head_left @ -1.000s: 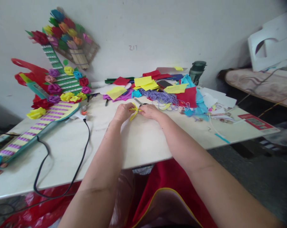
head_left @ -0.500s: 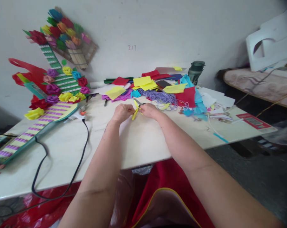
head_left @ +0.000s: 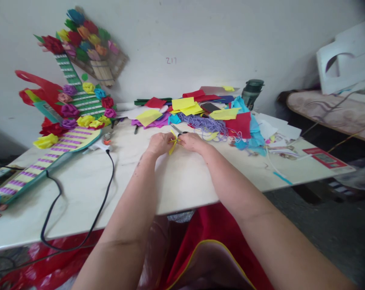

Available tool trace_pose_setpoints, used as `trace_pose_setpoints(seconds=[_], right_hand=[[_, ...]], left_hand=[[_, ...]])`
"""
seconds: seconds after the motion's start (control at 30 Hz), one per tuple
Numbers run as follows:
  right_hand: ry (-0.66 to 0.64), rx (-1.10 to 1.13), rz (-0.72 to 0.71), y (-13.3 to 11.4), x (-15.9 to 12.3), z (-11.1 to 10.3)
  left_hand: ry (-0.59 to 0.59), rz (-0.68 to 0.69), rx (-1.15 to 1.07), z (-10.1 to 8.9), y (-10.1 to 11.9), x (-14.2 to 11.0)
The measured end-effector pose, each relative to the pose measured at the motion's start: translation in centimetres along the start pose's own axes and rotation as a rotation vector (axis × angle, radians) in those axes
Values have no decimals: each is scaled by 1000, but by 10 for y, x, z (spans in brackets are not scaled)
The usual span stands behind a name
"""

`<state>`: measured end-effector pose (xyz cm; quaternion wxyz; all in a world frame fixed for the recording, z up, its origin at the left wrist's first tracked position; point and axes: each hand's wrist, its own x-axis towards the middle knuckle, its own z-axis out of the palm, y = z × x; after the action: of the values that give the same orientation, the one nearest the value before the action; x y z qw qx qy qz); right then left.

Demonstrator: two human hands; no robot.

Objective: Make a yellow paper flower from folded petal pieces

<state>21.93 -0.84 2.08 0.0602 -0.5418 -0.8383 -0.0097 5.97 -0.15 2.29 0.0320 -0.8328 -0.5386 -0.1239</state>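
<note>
A small yellow paper piece (head_left: pixel 172 148) is pinched in the closed fingers of my left hand (head_left: pixel 161 143), over the middle of the white table. Close beside it, my right hand (head_left: pixel 190 141) is closed round scissors (head_left: pixel 176 129), whose grey blade and part of a dark handle show above the fingers. The right fingertips also meet the yellow paper; whether they grip it cannot be made out. Just behind the hands lies a tangle of purple yarn (head_left: pixel 205 123), with yellow paper sheets (head_left: pixel 184 104) and red paper (head_left: pixel 239 124) around it.
A flower-decorated striped panel (head_left: pixel 58 155) stands at left on the table (head_left: pixel 134 181). A glue gun (head_left: pixel 102 144) with a black cord (head_left: pixel 108 189) lies before it. A dark green bottle (head_left: pixel 252 93) stands at the back; paper scraps (head_left: pixel 280 141) lie on the right.
The view has shifted slightly, so the table things sit a little farther right. My hands stay together at the yellow paper, and the paper's lower end shows less.
</note>
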Motion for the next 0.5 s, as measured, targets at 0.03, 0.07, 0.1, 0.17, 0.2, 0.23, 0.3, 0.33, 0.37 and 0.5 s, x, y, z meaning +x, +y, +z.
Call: trace_pose_setpoints(seconds=[0.03,0.07,0.1,0.17,0.2,0.23,0.3,0.33,0.37,0.5], right_hand=[[-2,0,4,0,0,0],[-3,0,9,-1,0,0],[-4,1,12,-1,0,0],[-1,2,14,-1,0,0],[3,5,12,-1,1,1],[7,9,10,-1,1,1],[13,28,10,0,1,1],[16,41,11,1,2,1],[20,55,13,2,2,1],[40,135,12,5,3,0]], left_hand=[[-4,1,0,0,-1,1],[-10,3,-2,0,-1,1],[-19,3,-5,0,-2,2],[-34,0,-9,0,-3,2],[-37,-4,-11,0,-3,2],[-36,-8,-12,0,-4,2],[-24,-17,-18,0,-5,2],[-13,-20,-24,0,-6,2],[-2,-21,-33,0,-6,2],[26,-5,-102,1,-10,3]])
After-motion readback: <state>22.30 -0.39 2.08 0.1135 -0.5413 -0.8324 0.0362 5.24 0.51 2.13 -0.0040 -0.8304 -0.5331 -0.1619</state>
